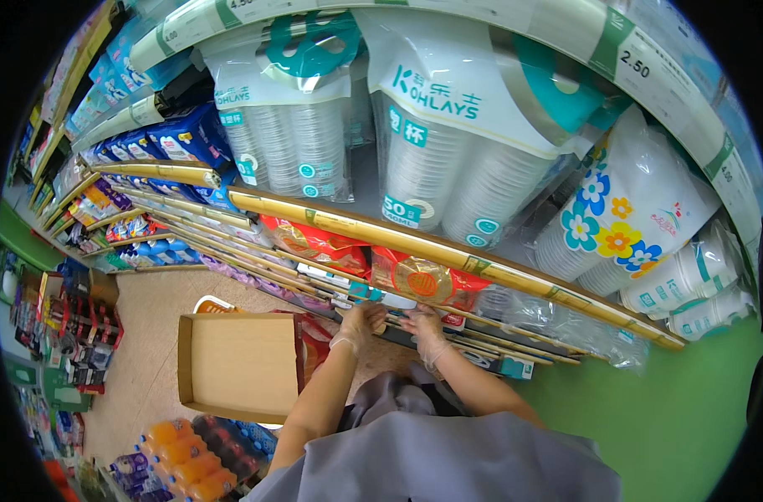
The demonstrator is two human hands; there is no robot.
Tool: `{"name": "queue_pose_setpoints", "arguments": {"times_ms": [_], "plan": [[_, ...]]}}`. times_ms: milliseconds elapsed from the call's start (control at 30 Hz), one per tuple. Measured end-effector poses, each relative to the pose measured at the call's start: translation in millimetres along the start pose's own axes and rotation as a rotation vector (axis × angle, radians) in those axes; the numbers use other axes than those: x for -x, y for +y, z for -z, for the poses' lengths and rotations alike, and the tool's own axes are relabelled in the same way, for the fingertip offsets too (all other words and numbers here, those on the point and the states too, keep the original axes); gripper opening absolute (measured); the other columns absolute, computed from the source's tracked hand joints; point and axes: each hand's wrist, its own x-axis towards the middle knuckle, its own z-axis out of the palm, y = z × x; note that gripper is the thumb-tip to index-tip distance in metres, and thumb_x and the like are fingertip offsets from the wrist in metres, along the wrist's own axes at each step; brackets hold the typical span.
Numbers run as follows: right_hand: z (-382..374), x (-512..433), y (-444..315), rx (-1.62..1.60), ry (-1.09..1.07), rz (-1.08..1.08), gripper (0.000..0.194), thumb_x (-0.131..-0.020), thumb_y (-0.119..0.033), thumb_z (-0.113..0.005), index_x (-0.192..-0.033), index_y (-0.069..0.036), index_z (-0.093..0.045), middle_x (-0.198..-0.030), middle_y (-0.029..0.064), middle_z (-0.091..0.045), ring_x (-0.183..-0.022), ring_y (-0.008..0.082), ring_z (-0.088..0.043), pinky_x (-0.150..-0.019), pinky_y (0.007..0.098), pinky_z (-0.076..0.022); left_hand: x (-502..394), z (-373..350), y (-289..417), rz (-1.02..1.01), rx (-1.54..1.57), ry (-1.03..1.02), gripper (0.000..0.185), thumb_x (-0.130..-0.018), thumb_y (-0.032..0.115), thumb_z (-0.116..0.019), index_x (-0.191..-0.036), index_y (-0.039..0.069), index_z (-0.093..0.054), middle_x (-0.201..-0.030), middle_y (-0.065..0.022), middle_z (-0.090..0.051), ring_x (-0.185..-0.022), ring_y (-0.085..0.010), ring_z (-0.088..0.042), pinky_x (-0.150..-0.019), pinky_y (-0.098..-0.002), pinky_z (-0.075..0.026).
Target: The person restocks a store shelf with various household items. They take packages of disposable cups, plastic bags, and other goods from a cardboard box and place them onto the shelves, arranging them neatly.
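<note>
My left hand and my right hand, both in clear disposable gloves, reach to a lower shelf. Their fingers point towards each other with a gap between them. Just beyond the left fingers is a teal-and-white package. A white item lies by the right fingertips; whether either hand grips anything is hard to make out. Red-and-gold packs sit on the shelf right above my hands. A red-and-white item is beside my right hand.
Bags of plastic cups fill the upper shelf behind a yellowish rail. An open shallow cardboard box stands to my left, over a white-and-orange basket. Packs of orange drink bottles are at lower left. Blue packages line the shelf further left.
</note>
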Motion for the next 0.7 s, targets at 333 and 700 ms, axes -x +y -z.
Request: {"name": "queue_pose_setpoints", "arguments": {"times_ms": [333, 700], "plan": [[12, 32, 0, 0.167, -0.099, 0.084, 0.036, -0.09, -0.012, -0.06, -0.124, -0.003, -0.052, -0.103, 0.0127, -0.069, -0.08, 0.0181, -0.068, -0.066, 0.0263, -0.0519, -18, 53, -32, -0.153, -0.256, -0.567, 0.046, -0.102, 0.026, -0.03, -0.143, 0.006, -0.034, -0.152, -0.0072, -0.035, -0.141, -0.0183, -0.028, -0.118, -0.0367, -0.018], [128, 64, 47, 0.194, -0.04, -0.079, 0.027, -0.093, -0.022, -0.053, -0.115, -0.007, -0.056, -0.101, 0.0116, -0.069, -0.077, 0.0171, -0.066, -0.068, 0.0289, -0.0523, 68, 11, -43, 0.128, -0.171, -0.088, 0.047, -0.1, 0.019, -0.03, -0.142, 0.0, -0.034, -0.142, -0.017, -0.044, -0.131, -0.0282, -0.042, -0.108, -0.0353, -0.034]]}}
